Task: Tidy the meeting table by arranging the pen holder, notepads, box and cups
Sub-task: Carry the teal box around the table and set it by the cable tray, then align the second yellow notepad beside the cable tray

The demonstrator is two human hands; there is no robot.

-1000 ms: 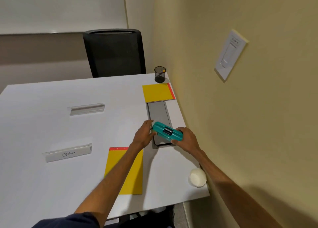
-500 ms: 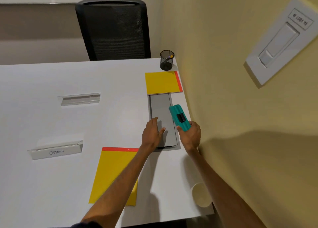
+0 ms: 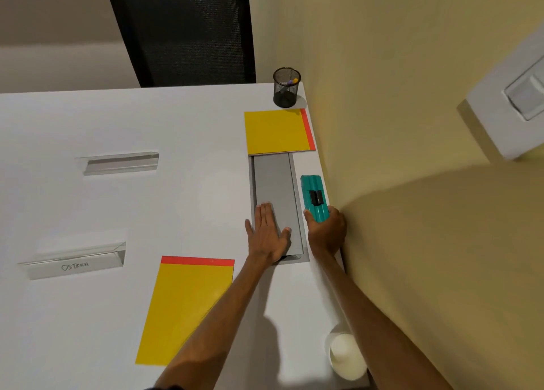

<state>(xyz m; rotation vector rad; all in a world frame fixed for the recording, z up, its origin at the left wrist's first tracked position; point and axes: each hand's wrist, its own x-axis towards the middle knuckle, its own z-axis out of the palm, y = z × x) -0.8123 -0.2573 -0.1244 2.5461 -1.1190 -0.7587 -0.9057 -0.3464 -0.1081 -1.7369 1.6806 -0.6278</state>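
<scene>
on the white table, the two yellow notepads sit as they did a second ago, one at lower centre and one in the upper right just below the pen holder. the change is around the grey panel set into the table at centre right. the teal box, which was held crosswise over that panel between both hands, is now turned lengthwise. it sits in the narrow strip of table between the panel and the yellow wall, at the right edge. this looks like the box being parked along the wall, so its placing seems nearly done. whether it rests fully on the table cannot be told.

the left hand has let go and lies flat on the lower end of the panel, fingers straight and spread. the right hand alone holds the box, fingers and thumb curled round its lower end. the rest of the box juts out from the hand toward the top of the frame.
</scene>
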